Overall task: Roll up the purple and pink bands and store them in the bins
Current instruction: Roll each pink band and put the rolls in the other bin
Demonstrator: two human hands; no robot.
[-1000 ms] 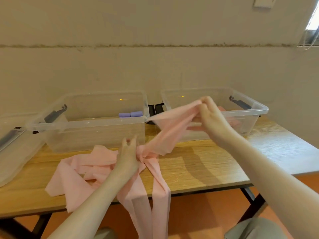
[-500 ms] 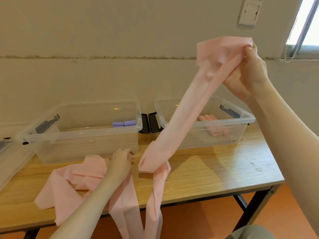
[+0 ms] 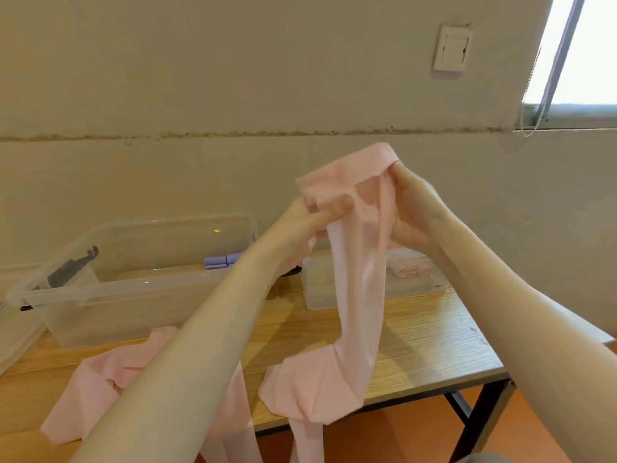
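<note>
The pink band (image 3: 355,279) is long, thin and soft; its top end is held up in the air and the rest hangs down onto the wooden surface (image 3: 417,342). The left hand (image 3: 310,215) is raised, its fingers (image 3: 334,208) pinched on the band's top left edge. The right hand (image 3: 414,212) is raised beside it, fingers curled round the top right edge.

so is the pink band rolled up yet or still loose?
Still loose. Both hands, left hand and right hand, pinch the top end of the pink band; the rest hangs unrolled over the table.
</note>
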